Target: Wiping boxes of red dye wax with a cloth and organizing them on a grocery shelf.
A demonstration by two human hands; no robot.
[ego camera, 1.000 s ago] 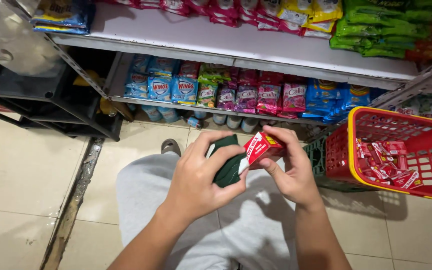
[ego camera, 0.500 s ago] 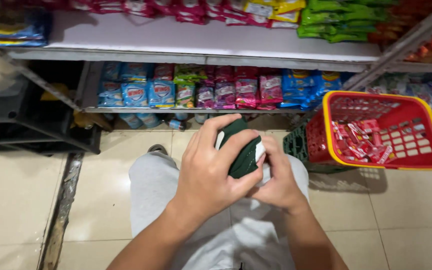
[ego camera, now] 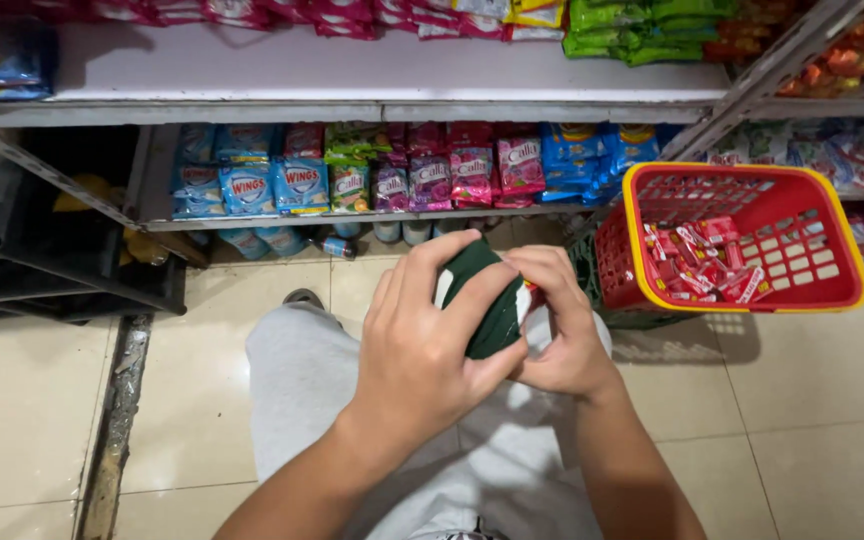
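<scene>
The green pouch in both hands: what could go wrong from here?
1. The left hand and right hand wrap the green pouch tightly, so it might be crushed; a small red packet shows at its edge and could slip to the tiled floor.
2. The red basket sits close on the right; an elbow might knock it and spill its red packets.

Blue, green, pink snack packets [ego camera: 422, 175] on lower shelf; small red packets [ego camera: 702, 262] in basket.
</scene>
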